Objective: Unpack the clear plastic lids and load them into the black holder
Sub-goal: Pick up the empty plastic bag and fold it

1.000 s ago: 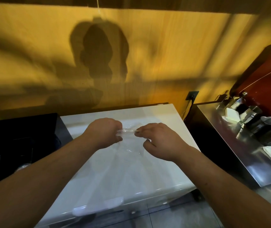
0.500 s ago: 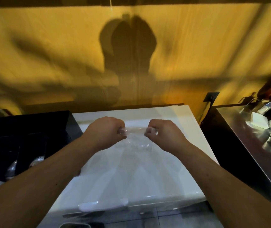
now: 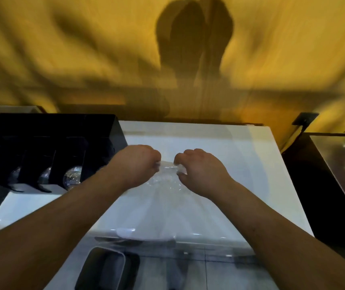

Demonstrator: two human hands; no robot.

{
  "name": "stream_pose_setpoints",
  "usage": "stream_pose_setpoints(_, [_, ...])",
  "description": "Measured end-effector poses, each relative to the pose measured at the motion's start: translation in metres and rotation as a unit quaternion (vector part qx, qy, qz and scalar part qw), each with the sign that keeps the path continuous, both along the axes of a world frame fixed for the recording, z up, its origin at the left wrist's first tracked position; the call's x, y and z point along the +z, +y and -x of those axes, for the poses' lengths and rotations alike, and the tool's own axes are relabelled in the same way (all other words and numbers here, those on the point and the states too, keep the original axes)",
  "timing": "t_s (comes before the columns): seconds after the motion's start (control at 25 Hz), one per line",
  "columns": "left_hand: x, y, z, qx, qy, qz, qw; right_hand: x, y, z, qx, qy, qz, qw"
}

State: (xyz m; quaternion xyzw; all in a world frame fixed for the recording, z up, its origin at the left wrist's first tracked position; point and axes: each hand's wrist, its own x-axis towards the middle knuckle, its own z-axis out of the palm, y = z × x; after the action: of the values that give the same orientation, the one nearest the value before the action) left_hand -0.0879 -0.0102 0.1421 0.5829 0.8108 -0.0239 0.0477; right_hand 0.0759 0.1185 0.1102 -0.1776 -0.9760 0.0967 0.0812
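Fingers: both hands are curled into near-fists, left hand (image 3: 138, 164) and right hand (image 3: 201, 167), each pinching one side of the neck of a clear plastic bag (image 3: 167, 178) and apparently pulling it apart; the fingertips themselves are tucked under and hidden.
Desk: white glossy top (image 3: 240, 164), carrying the holder at its left end and the bag in the middle.
Black holder: the black holder (image 3: 48, 143) stands just left of the left forearm, divided into upright slots; shiny rounded clear things show low in three of them, probably lids already loaded.
Bag and lids: the bag sags from the hands down toward the desk, and the clear plastic lids (image 3: 167, 186) inside show only as faint glints, count unreadable.
Handling, bag: judged thin, soft and slippery film; best gripped close to the opening, as now, so it tears or parts there.
Handling, lids: likely very light, springy and easily cracked or dented; a nested stack is best held around its rim edges, not squeezed across the domes.
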Motion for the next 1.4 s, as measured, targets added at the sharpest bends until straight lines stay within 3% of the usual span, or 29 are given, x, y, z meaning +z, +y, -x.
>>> stream_pose_setpoints(0.12, [-0.002, -0.037, -0.006, 0.024, 0.006, 0.004, 1.0, -0.004, -0.037, 0.015, 0.019, -0.037, 0.021, 0.999])
stream_pose_setpoints(0.28, [-0.02, -0.119, -0.002, 0.072, -0.064, -0.006, 0.995, -0.025, -0.096, 0.032, 0.055, -0.065, 0.052, 0.995])
stream_pose_setpoints(0.48, [-0.07, -0.23, 0.026, 0.113, -0.078, 0.03, 0.99, -0.066, -0.199, 0.067, 0.154, -0.095, 0.062, 0.982])
stream_pose_setpoints(0.68, [-0.133, -0.331, 0.06, 0.166, -0.077, 0.027, 0.983, -0.134, -0.3, 0.121, 0.148, -0.132, 0.098, 0.975])
stream_pose_setpoints(0.92, [-0.253, -0.441, 0.081, 0.334, -0.155, 0.014, 0.93, -0.268, -0.372, 0.166, 0.095, -0.192, 0.162, 0.963])
stream_pose_setpoints(1.4, [-0.562, -0.495, 0.075, 0.441, -0.256, 0.122, 0.852, -0.547, -0.417, 0.183, -0.033, -0.195, 0.251, 0.948])
